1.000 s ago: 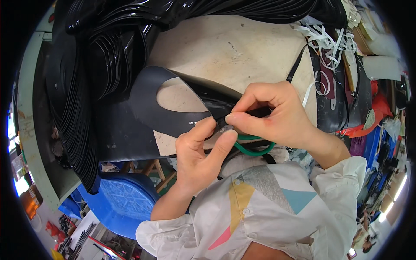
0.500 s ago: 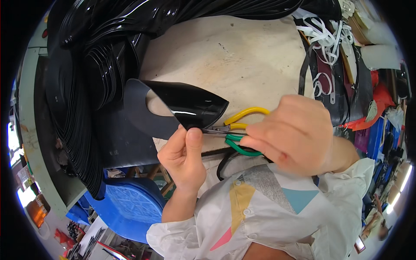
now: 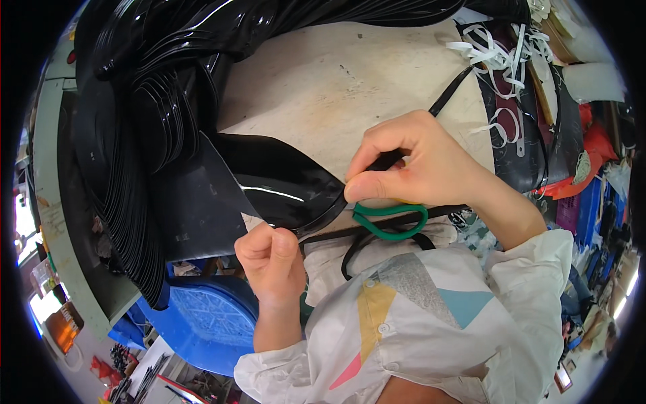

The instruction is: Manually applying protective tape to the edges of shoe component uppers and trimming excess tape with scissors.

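Note:
A glossy black patent-leather shoe upper (image 3: 286,176) hangs over the board's near edge, its pointed toe end toward the right. My left hand (image 3: 272,259) is closed on its near corner, thumb on top. My right hand (image 3: 420,161) pinches a narrow black strip (image 3: 449,93) against the toe end's rim. The strip runs under my palm and trails off to the far right. Below my right hand lie green tool handles (image 3: 393,234), with a sliver of yellow handle (image 3: 409,203) showing. The tools' metal parts are hidden behind the upper and my hand.
Thick stacks of shiny black pieces (image 3: 114,182) curve along the left and far side. A pale board (image 3: 356,74) covers the middle of the table. White ribbons (image 3: 498,57) lie tangled at the far right. A blue basin (image 3: 208,323) stands below at the left.
My right hand has moved left to the toe end and now holds the black strip there. The upper has turned flatter and lower, and my left hand has come slightly down with it.

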### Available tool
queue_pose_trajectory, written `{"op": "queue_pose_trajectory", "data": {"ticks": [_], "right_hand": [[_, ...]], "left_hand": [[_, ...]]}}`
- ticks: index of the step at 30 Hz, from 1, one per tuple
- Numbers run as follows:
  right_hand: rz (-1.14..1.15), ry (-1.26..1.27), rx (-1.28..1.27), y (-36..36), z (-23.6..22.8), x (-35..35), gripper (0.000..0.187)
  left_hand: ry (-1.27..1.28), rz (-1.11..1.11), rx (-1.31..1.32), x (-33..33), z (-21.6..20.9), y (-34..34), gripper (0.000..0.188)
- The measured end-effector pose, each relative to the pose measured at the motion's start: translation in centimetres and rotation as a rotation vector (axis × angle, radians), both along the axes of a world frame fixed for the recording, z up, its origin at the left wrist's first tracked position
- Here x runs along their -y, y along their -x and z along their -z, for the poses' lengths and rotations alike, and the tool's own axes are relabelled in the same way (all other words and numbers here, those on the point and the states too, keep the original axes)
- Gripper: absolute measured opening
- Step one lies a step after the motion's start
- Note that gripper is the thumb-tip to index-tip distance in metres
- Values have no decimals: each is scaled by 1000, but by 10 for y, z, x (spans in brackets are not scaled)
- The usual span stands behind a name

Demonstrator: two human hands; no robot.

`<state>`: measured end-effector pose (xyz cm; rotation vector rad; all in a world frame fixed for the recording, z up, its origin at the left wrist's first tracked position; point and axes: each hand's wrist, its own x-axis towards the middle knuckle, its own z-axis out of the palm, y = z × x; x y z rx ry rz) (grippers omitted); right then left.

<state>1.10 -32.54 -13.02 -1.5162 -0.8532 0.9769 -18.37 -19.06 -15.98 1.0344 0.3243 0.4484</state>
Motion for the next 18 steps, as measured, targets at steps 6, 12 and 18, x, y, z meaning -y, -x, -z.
{"op": "queue_pose_trajectory", "data": {"ticks": [6, 12, 18], "right_hand": [[-213, -110, -144, 1, -2, -24, 15], [-132, -304, 175, 25, -19, -37, 10], [-157, -478, 382, 31, -23, -33, 10]], "left_hand": [[218, -274, -124, 8, -34, -20, 19], [-59, -261, -175, 1, -51, -9, 50], [155, -129, -69, -17, -47, 13, 44]]}}
